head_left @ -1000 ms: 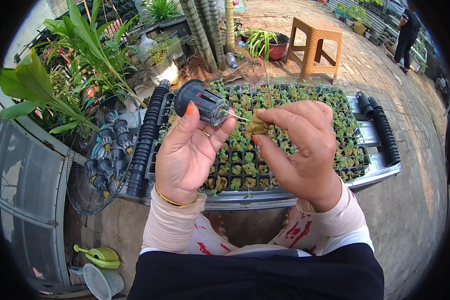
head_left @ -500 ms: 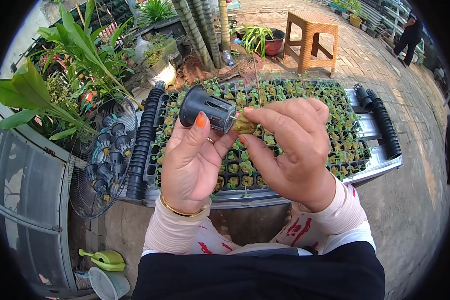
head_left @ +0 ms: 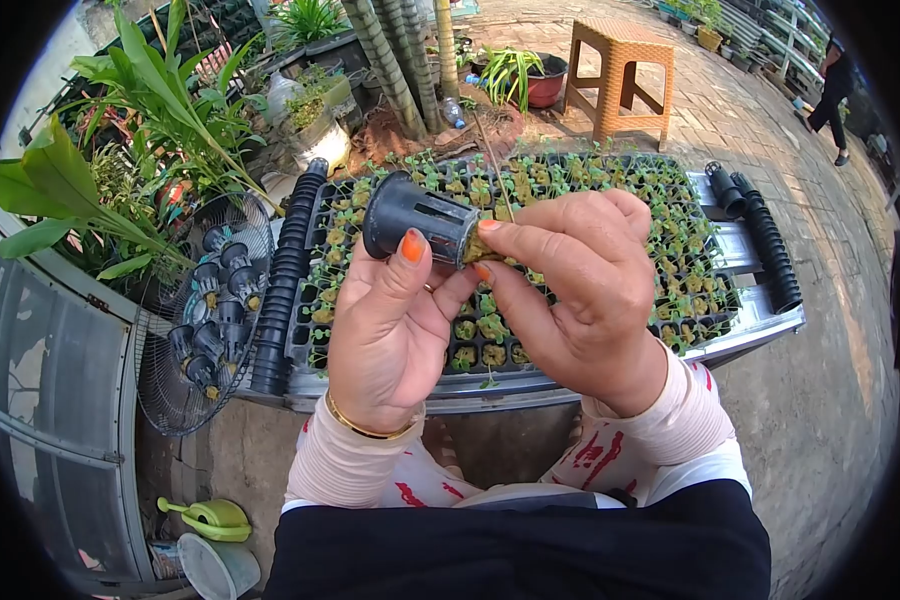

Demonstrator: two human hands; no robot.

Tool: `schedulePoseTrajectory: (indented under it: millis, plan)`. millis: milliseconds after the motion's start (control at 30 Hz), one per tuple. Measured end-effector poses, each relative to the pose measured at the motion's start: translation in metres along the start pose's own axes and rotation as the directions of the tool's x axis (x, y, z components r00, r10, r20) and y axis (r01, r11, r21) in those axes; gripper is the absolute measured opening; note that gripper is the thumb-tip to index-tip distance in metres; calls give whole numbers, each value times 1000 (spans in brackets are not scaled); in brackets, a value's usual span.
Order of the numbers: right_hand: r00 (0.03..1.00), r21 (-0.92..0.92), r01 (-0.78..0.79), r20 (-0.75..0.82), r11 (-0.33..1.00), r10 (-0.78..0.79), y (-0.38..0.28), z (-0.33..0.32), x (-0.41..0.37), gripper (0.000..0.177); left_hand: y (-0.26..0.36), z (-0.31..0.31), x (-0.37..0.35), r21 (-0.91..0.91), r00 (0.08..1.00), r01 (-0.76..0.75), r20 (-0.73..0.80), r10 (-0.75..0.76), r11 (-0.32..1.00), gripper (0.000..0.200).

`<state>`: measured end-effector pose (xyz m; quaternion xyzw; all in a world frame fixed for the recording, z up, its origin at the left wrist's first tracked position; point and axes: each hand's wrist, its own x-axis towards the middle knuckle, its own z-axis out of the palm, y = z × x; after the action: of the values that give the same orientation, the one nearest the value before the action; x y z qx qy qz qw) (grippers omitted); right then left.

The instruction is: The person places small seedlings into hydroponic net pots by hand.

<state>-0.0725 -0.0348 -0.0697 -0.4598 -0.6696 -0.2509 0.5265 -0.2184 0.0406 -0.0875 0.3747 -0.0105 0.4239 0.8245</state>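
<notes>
My left hand [head_left: 385,325] holds a black slotted net cup [head_left: 420,220] on its side, the wide rim to the left and the narrow end to the right. At that narrow end, my right hand [head_left: 590,290] pinches a yellow-brown plug [head_left: 480,242] between thumb and forefinger, pressed against the cup. A thin stick [head_left: 494,165] rises from the right fingertips. Below both hands lies a black seedling tray [head_left: 685,215] full of small green sprouts in similar plugs.
Left of the tray are a long stack of nested black cups [head_left: 288,285] and a wire basket [head_left: 155,370] with several filled cups. More stacked cups [head_left: 770,245] lie right. Behind stands a woven stool [head_left: 620,75]; a person [head_left: 832,95] is at far right.
The plug has moved left into the cup's narrow end, so less of it shows. The stick leans further left. The person in the background has moved right.
</notes>
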Motion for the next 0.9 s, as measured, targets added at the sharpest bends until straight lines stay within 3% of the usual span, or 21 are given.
schedulePoseTrajectory:
  millis: [100, 400, 733, 900]
  plan:
    - [1000, 30, -20, -4, 999, 21, 2, 4, -1, 26, 0, 6, 1, 66, 994, 0, -106, 7, 998, 24]
    - [972, 131, -229, -27, 965, 234, -2, 4, -1, 19, -8, 12, 1, 146, 989, -56, -127, 75, 988, 33]
    - [997, 43, -62, 39, 997, 60, 7, 5, -1, 19, -11, 9, 1, 137, 982, -58, -173, 82, 989, 30]
    - [995, 172, -75, 73, 982, 63, 13, 6, -2, 20, -11, 5, 1, 135, 985, -41, -163, 63, 990, 26]
